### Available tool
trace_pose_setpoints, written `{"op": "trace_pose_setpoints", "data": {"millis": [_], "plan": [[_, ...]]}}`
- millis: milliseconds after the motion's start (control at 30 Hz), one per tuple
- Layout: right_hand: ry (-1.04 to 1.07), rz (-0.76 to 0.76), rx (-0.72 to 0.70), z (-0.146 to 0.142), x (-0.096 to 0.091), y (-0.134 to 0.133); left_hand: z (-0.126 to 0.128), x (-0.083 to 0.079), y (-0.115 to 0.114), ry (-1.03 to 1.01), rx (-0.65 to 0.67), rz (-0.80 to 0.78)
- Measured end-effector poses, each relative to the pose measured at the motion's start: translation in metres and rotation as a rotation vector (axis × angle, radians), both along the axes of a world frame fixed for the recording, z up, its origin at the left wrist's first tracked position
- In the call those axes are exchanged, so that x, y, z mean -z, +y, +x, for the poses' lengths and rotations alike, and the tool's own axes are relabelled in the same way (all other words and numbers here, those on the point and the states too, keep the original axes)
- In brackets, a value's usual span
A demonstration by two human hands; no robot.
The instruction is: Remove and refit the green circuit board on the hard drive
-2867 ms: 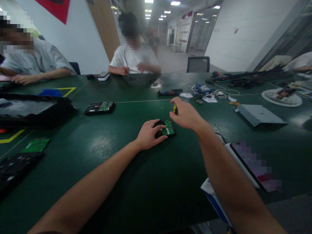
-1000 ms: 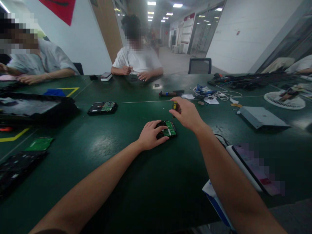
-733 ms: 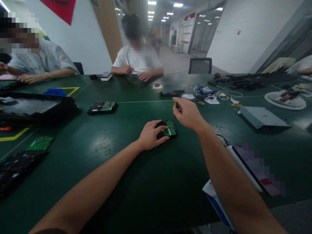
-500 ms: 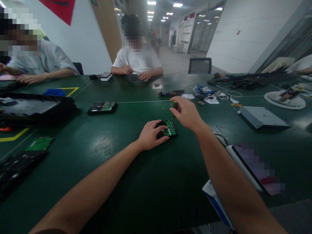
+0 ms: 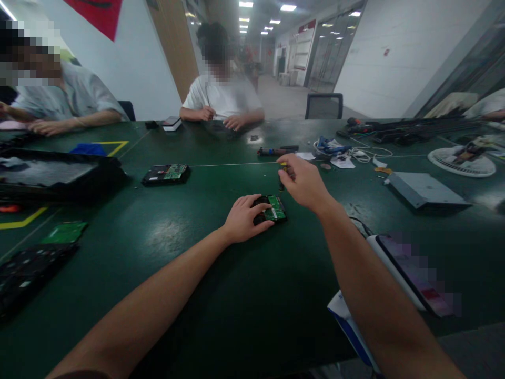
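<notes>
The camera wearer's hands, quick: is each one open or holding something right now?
Left hand: open, fingers spread over the black-and-green drive.
Right hand: closed, holding a yellow-and-black tool.

- Stretched the left arm [image 5: 158, 297] in diagonally from the lower left, forearm bare.
- Held the left wrist [image 5: 225, 233] low and nearly straight.
- Rested the left hand [image 5: 244, 218] palm down, left thumb [image 5: 263, 227] apart from the spread fingers [image 5: 260, 208].
- Angled the right arm [image 5: 363, 279] in from the lower right, forearm bare too.
- Held the right hand [image 5: 302, 176] farther forward than the left, fingers curled inward.
- Bent the right forefinger [image 5: 289, 157] above the right thumb [image 5: 287, 180], tips close together.
</notes>
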State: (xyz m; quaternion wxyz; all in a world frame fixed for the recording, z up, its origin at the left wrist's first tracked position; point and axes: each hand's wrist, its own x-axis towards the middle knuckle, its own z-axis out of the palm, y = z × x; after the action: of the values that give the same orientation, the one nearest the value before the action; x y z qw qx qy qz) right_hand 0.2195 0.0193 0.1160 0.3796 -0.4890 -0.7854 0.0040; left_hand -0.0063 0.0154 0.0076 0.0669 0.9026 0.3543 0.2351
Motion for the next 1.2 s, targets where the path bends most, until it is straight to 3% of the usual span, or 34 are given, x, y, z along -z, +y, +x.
{"op": "trace_pose_setpoints", "data": {"millis": [567, 767, 967, 1200], "plan": [[0.077, -0.028, -0.027, 0.0041, 0.0044, 0.0034, -0.0008, -0.0020, -0.0011, -0.006, 0.002, -0.014], [-0.003, 0.027, 0.068, 0.0036, 0.0030, 0.0009, -0.0006, -0.0037, -0.0017, 0.008, 0.006, -0.007], [0.052, 0.003, 0.044, 0.0032, 0.0042, 0.0028, -0.0002, -0.0005, -0.0002, -0.001, -0.001, -0.005], [-0.031, 0.052, 0.038, 0.0024, 0.0013, -0.0001, -0.0001, -0.0009, -0.0002, 0.004, -0.002, -0.005]]}}
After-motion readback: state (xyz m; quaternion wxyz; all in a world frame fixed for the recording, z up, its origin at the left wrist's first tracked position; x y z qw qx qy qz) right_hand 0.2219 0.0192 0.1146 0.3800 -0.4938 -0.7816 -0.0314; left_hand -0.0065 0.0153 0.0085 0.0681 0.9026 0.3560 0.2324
